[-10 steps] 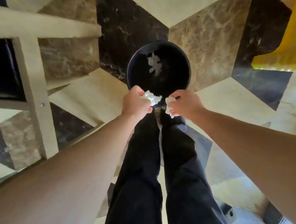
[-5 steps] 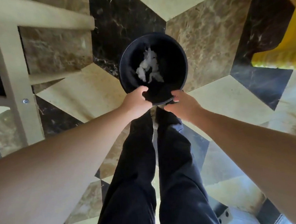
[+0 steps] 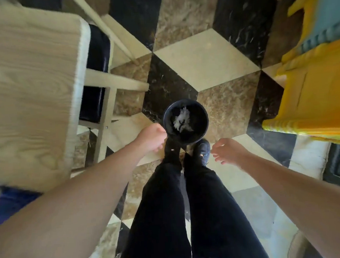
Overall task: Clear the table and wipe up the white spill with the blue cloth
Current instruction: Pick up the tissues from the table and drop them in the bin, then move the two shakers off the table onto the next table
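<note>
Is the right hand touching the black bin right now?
Apart. In the head view the right hand hangs open beside the black bin, with floor and a shoe showing between them. The left hand is at the bin's rim.

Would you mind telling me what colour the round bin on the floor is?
The bin is black, with white crumpled scraps inside; the head view shows it.

A: The table [image 3: 27, 88] left of the black bin [image 3: 185, 122] is motion-blurred and cut by the frame's edge.

B: The left hand's [image 3: 150, 138] fingertips, at the bin's rim, are hidden; its grip is unclear.
</note>
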The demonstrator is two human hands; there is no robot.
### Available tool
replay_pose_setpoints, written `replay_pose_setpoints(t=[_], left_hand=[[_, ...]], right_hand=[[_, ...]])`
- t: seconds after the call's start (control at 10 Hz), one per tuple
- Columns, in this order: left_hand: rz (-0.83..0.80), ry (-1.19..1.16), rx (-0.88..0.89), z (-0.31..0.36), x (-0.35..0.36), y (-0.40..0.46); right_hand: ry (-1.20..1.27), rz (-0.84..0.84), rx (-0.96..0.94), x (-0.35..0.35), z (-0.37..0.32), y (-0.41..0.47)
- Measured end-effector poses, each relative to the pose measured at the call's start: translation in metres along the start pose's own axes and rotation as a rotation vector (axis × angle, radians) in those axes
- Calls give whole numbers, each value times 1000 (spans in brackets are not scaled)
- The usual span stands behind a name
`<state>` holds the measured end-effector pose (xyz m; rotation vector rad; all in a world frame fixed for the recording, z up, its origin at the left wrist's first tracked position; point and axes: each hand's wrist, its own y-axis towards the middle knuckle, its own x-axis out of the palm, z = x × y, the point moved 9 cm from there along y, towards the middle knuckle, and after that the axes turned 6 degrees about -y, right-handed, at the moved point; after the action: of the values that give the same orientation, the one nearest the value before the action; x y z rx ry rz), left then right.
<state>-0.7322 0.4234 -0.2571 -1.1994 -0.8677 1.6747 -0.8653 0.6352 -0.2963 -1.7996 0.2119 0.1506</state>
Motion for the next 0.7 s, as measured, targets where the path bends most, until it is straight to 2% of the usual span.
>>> replay_pose_setpoints(t=[0.1,0.2,0.3,0.4,0.5,0.6,0.7], left_hand=[[62,-164,11,4,-13,-55],[58,-236,17,0,-3,-125],[50,-231,1,-32,9,-157],[78,-276,-79,-102,31,-184],[82,-288,-142,-176,50,-208],[116,-430,-164,-232,61,-240],[190,-660,-183,-277,53,-271]], right_hand=[[15,-30,-41,-2,-22,-57],[15,-21,-55,-1,-23,-100],[1,-20,-39,14,-11,-132],[-211,-15,-73,34,7,-163],[-406,76,-117,42,12,-178],[-270,-23,-66,53,4,-179],[-273,-137,-34,69,2,-172]])
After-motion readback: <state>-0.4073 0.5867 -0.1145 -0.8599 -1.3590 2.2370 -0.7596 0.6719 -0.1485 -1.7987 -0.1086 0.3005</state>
